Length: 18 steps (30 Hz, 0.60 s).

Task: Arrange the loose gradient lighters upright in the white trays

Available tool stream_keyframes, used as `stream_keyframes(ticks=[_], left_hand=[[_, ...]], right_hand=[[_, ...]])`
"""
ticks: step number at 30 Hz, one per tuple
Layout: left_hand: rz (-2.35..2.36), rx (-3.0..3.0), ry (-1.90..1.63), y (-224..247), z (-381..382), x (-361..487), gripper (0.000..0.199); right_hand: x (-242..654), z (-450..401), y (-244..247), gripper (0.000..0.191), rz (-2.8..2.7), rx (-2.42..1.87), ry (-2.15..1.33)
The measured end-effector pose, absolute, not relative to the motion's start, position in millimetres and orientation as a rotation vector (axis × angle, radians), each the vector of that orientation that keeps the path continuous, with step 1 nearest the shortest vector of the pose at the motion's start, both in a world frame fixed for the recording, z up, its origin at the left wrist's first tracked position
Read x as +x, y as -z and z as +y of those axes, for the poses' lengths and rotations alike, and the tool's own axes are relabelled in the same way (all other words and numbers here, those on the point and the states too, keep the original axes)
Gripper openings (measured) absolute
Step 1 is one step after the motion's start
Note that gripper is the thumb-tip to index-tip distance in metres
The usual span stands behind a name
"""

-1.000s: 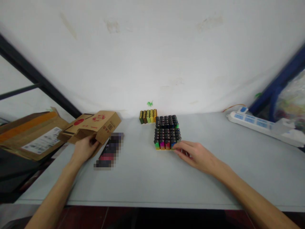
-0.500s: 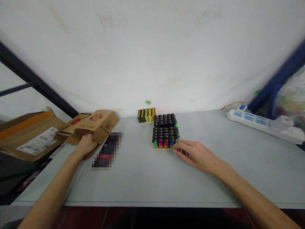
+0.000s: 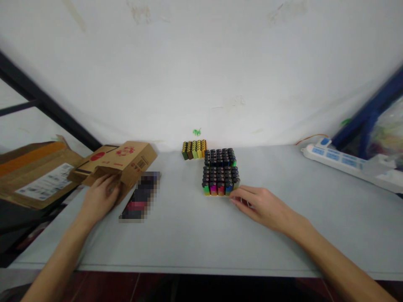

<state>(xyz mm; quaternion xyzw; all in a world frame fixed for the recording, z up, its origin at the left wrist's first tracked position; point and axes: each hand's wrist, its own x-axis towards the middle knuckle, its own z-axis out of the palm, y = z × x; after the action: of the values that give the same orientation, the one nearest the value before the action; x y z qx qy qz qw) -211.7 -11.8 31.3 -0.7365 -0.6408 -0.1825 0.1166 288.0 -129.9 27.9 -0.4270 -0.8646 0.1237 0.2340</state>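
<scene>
My left hand [image 3: 101, 196] reaches into the open end of a brown cardboard box [image 3: 132, 161] lying on its side. Its thumb shows outside, but the box flap hides the fingertips and anything in them. My right hand [image 3: 266, 206] rests on the table, fingers bent and slightly apart, fingertips at the front right corner of a block of upright lighters [image 3: 217, 188] with black tops and coloured bodies. Right behind that block stands a second group of black-topped lighters [image 3: 219, 155]. Farther back on the left is a smaller cluster of yellow, green and brown lighters [image 3: 194, 151].
A pixelated dark, flat object [image 3: 140, 197] lies beside the box. At the far left is a larger opened carton [image 3: 40, 180] with a white label. A white power strip [image 3: 349, 161] lies at the right, near a blue frame post [image 3: 374, 109]. A wall closes off the back.
My left hand has drawn back a little from the box opening, so more of its back and thumb shows. My right hand stays at the lighters. The camera view has shifted slightly.
</scene>
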Motion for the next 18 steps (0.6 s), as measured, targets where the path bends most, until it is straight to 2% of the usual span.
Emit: stream_keyframes(ticks=[3, 10, 13, 16, 18], left_hand=[[-1.938, -1.976, 0.512, -34, -45, -207, 0.037], [-1.893, -2.049, 0.750, -36, -103, -142, 0.028], [-1.757, -2.302, 0.885, -40, -108, -103, 0.021], [-1.640, -2.513, 0.973, -47, -96, -61, 0.019], [-1.507, -2.627, 1.037, -52, -81, -34, 0.018]], right_hand=[[288, -131, -30, 0.021, -2.353, -1.184, -0.345], [289, -131, -28, 0.014, -2.206, -1.233, -0.328], [292, -127, -25, 0.007, -2.046, -1.257, -0.335], [295, -120, -21, 0.013, -1.936, -1.256, -0.290], [297, -116, -17, 0.025, -1.904, -1.242, -0.288]])
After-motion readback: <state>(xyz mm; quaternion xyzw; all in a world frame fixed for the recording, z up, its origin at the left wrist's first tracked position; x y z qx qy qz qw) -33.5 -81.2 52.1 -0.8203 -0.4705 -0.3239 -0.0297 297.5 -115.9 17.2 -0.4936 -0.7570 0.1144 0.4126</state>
